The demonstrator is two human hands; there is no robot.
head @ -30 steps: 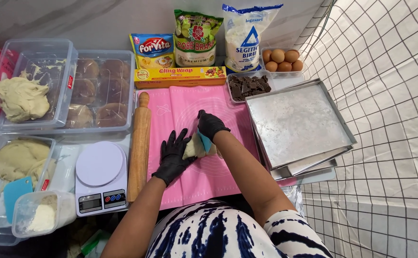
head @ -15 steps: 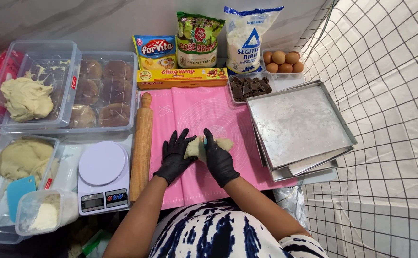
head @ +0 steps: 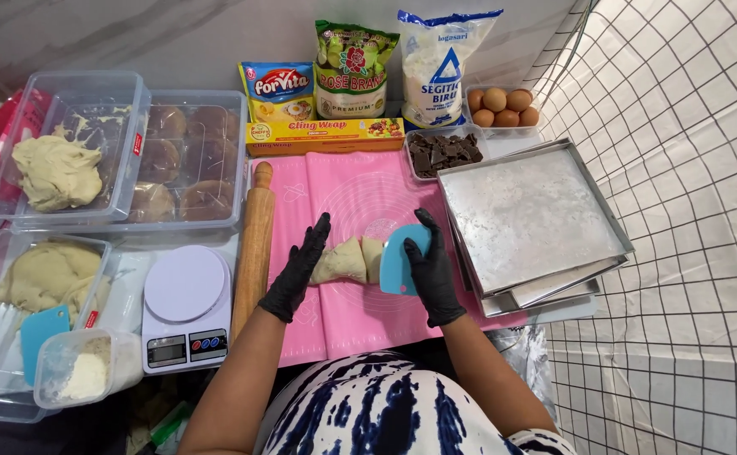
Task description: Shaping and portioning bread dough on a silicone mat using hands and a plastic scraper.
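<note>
A pale dough log [head: 350,260] lies across the pink silicone mat [head: 360,185]. My left hand [head: 299,271], in a black glove, rests flat against the dough's left end. My right hand [head: 430,268], also black-gloved, holds a light blue plastic scraper [head: 400,258] upright against the dough's right end. The scraper stands on its edge on the mat, and a narrow piece of dough sits just left of the blade.
A wooden rolling pin [head: 254,243] lies along the mat's left edge, beside a white kitchen scale [head: 184,303]. Stacked metal trays [head: 530,221] sit right. Dough tubs [head: 65,160], buns [head: 184,164], chocolate pieces [head: 444,153], eggs [head: 500,104] and ingredient bags ring the back.
My right hand has come down to the dough's right end with the scraper set upright. My left hand has shifted to the dough's left end. The dough now lies stretched between both hands.
</note>
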